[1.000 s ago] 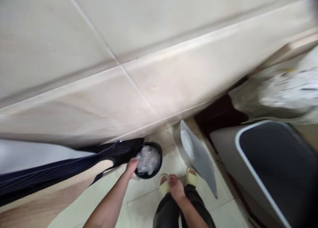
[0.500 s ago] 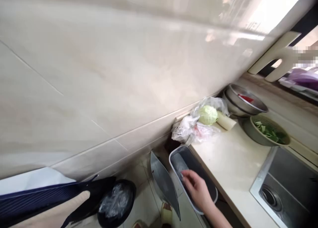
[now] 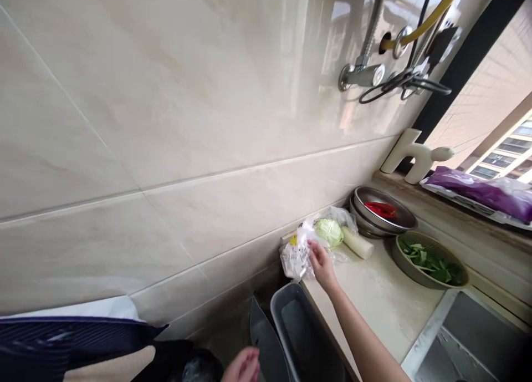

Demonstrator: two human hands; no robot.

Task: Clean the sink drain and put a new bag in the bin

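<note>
Left hand (image 3: 241,366) is held low by black bin (image 3: 199,368), grip poorly seen. Grey dustpan (image 3: 266,337) and grey tub (image 3: 297,329) stand between hands, well below right hand (image 3: 322,265). Hands are apart. Right arm is extended over counter (image 3: 374,299) edge, fingers pinched on plastic bag (image 3: 296,258) at tiled wall (image 3: 166,149). To its right: cabbage (image 3: 328,232), daikon (image 3: 357,242), steel bowl (image 3: 384,211) w/ red peppers (image 3: 381,209), bowl of greens (image 3: 428,263), steel sink (image 3: 465,337).

**Crumpled clear plastic bag (image 3: 296,257) on the bench (image 3: 374,293)**
A pale green cabbage (image 3: 328,232) sits in the bag's open end, with a cut white radish (image 3: 357,242) lying just beside it, angled outward. The right hand (image 3: 322,265) touches the bag's near side.
</note>
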